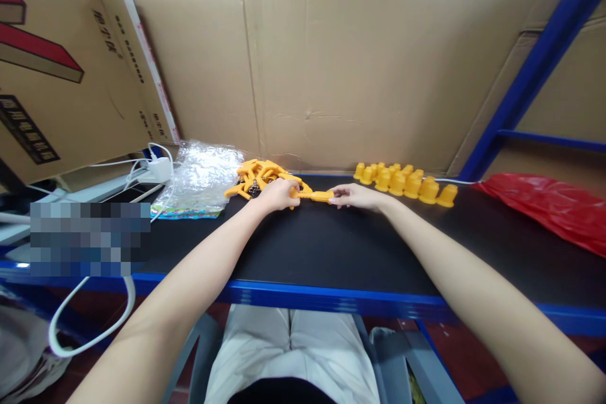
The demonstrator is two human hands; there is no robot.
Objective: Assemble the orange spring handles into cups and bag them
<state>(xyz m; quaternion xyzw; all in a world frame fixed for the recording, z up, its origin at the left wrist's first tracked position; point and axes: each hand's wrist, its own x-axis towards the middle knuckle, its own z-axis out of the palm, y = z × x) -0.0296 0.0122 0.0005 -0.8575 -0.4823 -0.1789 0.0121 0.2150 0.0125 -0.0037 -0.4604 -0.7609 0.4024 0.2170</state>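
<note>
Pinched between left hand and right hand: orange plastic piece, over black tabletop.
Orange cups stand arrayed at right; heaped orange parts beside left hand appear outstanding; completion indeterminable.

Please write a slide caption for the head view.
Left hand and right hand on a yellow piece, between yellow heap and cup-shaped parts.

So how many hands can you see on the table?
2. The left hand is by the yellow pile, and the right hand is at the right end of a yellow piece. No others show.
</note>
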